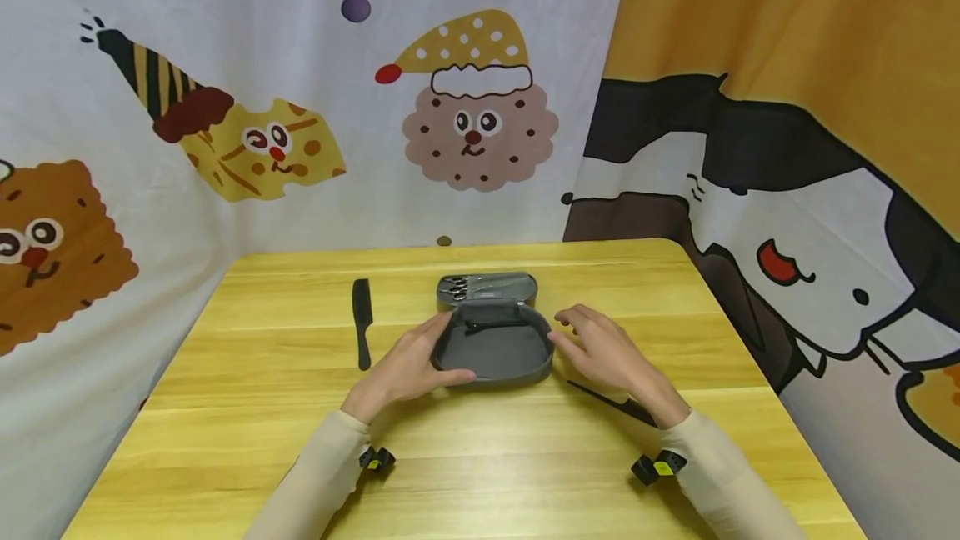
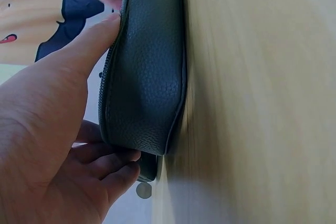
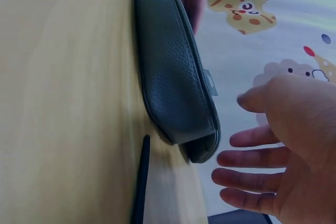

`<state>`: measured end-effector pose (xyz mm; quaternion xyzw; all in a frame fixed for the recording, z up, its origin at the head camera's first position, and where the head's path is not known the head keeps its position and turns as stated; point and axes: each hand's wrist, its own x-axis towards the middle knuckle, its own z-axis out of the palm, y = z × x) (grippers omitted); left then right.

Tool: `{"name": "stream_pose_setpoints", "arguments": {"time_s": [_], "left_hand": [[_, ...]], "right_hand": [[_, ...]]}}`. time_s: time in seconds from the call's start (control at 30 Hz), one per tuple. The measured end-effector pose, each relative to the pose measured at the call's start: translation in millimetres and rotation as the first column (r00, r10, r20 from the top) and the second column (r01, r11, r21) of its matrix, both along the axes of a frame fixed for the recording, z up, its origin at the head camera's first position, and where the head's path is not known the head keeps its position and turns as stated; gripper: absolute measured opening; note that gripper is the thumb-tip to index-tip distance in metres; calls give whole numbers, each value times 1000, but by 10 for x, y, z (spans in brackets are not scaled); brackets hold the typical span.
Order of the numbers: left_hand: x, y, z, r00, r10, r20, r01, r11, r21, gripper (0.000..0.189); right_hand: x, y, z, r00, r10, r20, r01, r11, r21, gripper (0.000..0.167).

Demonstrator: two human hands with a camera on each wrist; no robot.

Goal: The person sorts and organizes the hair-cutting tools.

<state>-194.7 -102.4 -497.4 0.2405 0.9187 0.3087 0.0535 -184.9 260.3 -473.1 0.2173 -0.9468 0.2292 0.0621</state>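
Note:
A dark grey zip case [image 1: 495,348] lies unzipped in mid-table, its lid [image 1: 498,286] folded back. Scissors [image 1: 454,288] sit under a clear pocket in that lid, and a small dark item [image 1: 480,325] lies along the back of the base. My left hand [image 1: 412,361] grips the case's left end, thumb over the front rim and fingers round the back corner. The leathery side wall [image 2: 149,61] fills much of the left wrist view. Just off the right end, my right hand [image 1: 600,344] hovers with fingers spread, apart from the case in the right wrist view [image 3: 283,150].
A black comb with a handle [image 1: 362,319] lies left of the case. Below my right hand is a thin black tailed tool [image 1: 615,402], partly covered by the wrist. The wooden table [image 1: 487,473] ends at a printed cloth backdrop [image 1: 300,223].

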Motion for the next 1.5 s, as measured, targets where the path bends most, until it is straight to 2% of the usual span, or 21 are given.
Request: {"name": "stream_pose_setpoints", "arguments": {"time_s": [0.3,0.57,0.77,1.03,1.27,1.5], "left_hand": [[-10,-1,9,1000,-8,-6,8,1000,4,119],[-9,5,7,1000,9,11,-9,1000,3,121],[-13,5,12,1000,11,16,-11,1000,1,121],[-13,4,4,1000,15,18,-15,1000,3,121],[-17,2,0,1000,13,24,-13,1000,5,121],[-12,-5,10,1000,11,20,-11,1000,-7,122]], "right_hand": [[289,208,-29,998,59,28,-61,992,109,49],[428,370,-112,995,81,53,-90,977,194,51],[465,435,-166,995,83,50,-92,973,211,37],[477,460,-196,993,100,68,-109,983,149,19],[458,466,-215,992,89,85,-99,987,124,15],[415,450,-226,991,40,131,-54,992,111,13]]}}
